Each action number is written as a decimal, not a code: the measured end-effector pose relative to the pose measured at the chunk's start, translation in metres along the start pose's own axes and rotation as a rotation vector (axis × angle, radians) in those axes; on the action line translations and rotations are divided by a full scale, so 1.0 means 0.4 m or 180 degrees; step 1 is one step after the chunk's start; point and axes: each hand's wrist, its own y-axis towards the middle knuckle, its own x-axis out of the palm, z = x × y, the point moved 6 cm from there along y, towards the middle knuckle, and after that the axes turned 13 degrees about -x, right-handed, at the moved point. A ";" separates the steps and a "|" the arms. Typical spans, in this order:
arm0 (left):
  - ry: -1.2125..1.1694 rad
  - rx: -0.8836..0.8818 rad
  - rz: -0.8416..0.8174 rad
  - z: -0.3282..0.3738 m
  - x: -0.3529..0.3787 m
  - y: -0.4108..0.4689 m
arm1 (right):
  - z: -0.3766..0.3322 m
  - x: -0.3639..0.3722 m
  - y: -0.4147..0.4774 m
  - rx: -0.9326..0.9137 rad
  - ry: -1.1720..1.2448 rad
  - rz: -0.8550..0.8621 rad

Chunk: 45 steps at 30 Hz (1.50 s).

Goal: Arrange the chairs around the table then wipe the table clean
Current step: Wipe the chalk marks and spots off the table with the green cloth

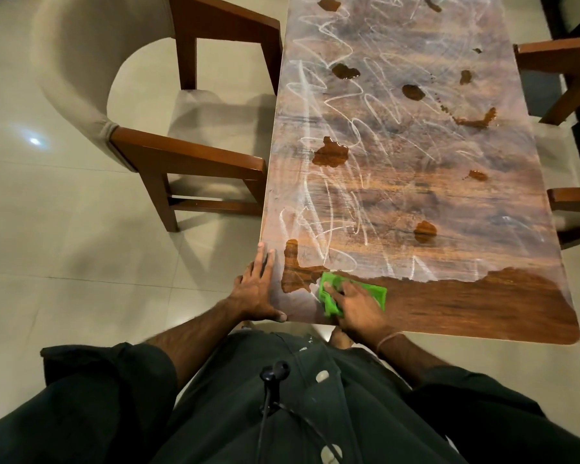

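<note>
Across the desk point(416, 195): chalk scribbles point(332, 155) and wet puddles point(330, 152); only the near strip looks wiped. Chairs: one at left point(154, 128), others at right point(570, 72), all drawn close. Left hand point(258, 289) flat, open, bracing the corner. Right hand point(359, 306) pressed on a green cloth point(349, 294), fingers spread. Best: long overlapping strokes away from the edge, soaking puddles first. Nothing blocks the surface.

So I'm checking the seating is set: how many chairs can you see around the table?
3. One chair at the table's left side, and two partly cut off on the right: a far one and a nearer one. More may sit out of view.
</note>
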 end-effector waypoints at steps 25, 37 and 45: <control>-0.0181 0.0042 0.0059 -0.014 -0.001 0.001 | -0.061 -0.008 0.032 -0.0780 0.0080 -0.0470; -0.0351 0.0110 0.0274 -0.022 0.007 -0.020 | -0.043 0.005 0.013 -0.0908 0.0271 -0.0399; -0.1045 0.0051 0.0159 -0.058 0.033 -0.038 | -0.067 -0.025 0.083 -0.0354 0.0206 0.0099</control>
